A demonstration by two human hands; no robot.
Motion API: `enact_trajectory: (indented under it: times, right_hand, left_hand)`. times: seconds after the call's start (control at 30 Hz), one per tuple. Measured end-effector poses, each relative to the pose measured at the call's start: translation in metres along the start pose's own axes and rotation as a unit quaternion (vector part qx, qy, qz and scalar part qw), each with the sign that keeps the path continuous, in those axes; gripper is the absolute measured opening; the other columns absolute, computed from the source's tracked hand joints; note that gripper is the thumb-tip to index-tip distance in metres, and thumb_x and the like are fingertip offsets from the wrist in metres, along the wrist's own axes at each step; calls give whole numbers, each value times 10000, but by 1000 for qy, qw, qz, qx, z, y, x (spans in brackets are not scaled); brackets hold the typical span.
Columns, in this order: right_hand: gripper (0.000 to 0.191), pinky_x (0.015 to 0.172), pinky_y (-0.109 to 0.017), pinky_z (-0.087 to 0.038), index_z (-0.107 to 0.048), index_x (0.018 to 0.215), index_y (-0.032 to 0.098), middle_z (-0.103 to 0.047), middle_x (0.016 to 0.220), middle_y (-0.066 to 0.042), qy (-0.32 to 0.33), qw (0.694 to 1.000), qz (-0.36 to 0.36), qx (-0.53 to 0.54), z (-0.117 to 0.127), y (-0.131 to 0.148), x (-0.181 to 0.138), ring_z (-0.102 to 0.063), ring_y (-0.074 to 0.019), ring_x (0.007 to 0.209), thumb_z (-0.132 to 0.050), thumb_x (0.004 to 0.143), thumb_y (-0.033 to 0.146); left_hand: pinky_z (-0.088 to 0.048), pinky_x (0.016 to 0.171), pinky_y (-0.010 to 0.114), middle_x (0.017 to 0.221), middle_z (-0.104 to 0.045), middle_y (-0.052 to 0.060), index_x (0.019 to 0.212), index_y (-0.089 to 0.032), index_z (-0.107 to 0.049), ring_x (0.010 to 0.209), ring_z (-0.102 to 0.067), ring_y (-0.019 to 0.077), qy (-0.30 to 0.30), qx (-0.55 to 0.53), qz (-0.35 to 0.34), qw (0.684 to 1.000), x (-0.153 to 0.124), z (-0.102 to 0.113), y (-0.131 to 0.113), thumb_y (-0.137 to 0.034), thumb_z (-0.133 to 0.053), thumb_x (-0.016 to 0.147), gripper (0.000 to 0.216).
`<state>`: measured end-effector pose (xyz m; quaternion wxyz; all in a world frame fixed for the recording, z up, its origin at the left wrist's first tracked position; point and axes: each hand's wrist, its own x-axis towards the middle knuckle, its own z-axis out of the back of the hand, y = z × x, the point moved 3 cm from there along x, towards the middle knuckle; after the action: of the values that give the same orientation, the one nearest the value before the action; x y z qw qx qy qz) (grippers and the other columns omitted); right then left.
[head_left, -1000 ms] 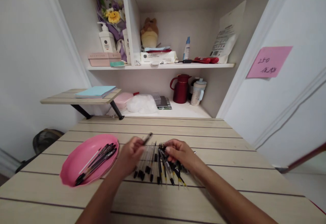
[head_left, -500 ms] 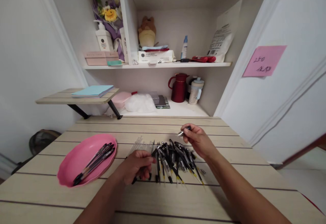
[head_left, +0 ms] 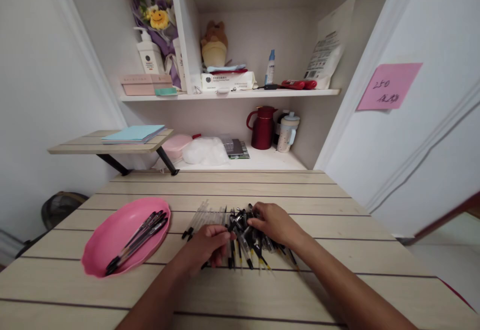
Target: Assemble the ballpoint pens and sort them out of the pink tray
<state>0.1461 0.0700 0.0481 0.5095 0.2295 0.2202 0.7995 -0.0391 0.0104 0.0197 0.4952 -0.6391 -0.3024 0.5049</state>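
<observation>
Pinching fingertips of my left hand (head_left: 207,244) hold a dark pen part (head_left: 232,224); whether my right hand (head_left: 275,222), on the black pens (head_left: 245,247) beside it, grasps one I cannot tell. Clear tubes (head_left: 206,215) lie just beyond my left hand, a pink tray (head_left: 116,227) to its left, on the pale striped tabletop (head_left: 262,295); farther off rise white shelves (head_left: 262,94).

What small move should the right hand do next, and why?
Probably the right hand should pick one part from the pile of pen parts: its fingertips are at the pile, while the left hand holds a dark piece nearby.
</observation>
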Motion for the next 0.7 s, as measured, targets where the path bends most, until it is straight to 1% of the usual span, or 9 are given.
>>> enact_trajectory:
  times: [0.07,0.1,0.2,0.3,0.37,0.43,0.53,0.6,0.7]
  right_hand:
    - [198,512,-239,-313,-537,635,177,-585,610,-25,-13,996,-14,83,-1,3,-1,-502,-133,569,-554,700,364]
    - [215,486,-230,-314,-524,636,177,-568,584,-11,2,989,-27,147,-5,5,-1,-492,-119,528,-544,706,379]
    - [260,392,-199,-273,-489,632,174,-499,491,35,62,937,-87,333,-24,11,-3,-427,-80,397,-573,674,417]
    - [280,374,-183,-251,-483,594,161,-482,467,49,35,892,-101,440,-32,16,-4,-396,-53,366,-618,636,403]
    - [281,377,-182,-263,-511,607,150,-502,484,44,27,871,-89,482,-30,18,-5,-408,-49,373,-646,609,396]
    - [281,385,-184,-284,-548,648,142,-522,507,37,42,859,-72,505,-26,18,-5,-428,-53,388,-665,592,391]
    - [265,410,-184,-315,-581,696,140,-538,535,34,58,851,-45,520,-19,19,-5,-445,-53,411,-671,596,368]
    - [246,424,-185,-327,-594,718,142,-540,546,34,60,851,-32,520,-17,19,-5,-451,-53,423,-665,609,351]
    - [234,437,-192,-342,-609,737,146,-552,565,28,62,855,-21,514,-16,18,-4,-462,-59,436,-662,617,340]
  left_hand:
    - [-272,317,132,497,-497,-55,755,-129,-556,331,-434,35,-14,15,-10,1000,2,-5,1,-416,-544,694,293]
    - [-271,316,133,485,-486,-58,722,-131,-545,329,-433,36,-22,20,-17,999,4,-7,1,-423,-545,691,294]
    - [-275,314,138,459,-475,-63,677,-141,-508,326,-436,45,-44,31,-38,998,8,-14,6,-431,-557,675,294]
    - [-275,304,145,436,-483,-74,717,-161,-470,310,-435,60,-76,11,-46,996,9,-15,7,-408,-610,631,296]
    - [-281,306,153,452,-504,-64,727,-162,-467,313,-446,67,-61,-33,-33,997,6,-16,5,-434,-603,634,318]
    - [-268,311,153,466,-508,-47,716,-144,-497,317,-436,56,-8,-79,-13,997,2,-19,1,-488,-544,674,350]
    - [-202,298,149,436,-450,-60,725,-121,-535,279,-319,15,40,-105,-12,994,-2,-20,-4,-517,-470,726,400]
    - [-164,288,147,425,-431,-78,738,-133,-516,259,-261,3,21,-95,-34,995,-1,-19,-5,-492,-504,718,359]
    - [-150,279,144,424,-449,-86,710,-159,-467,252,-277,8,-12,-75,-54,996,2,-18,-5,-437,-602,658,313]
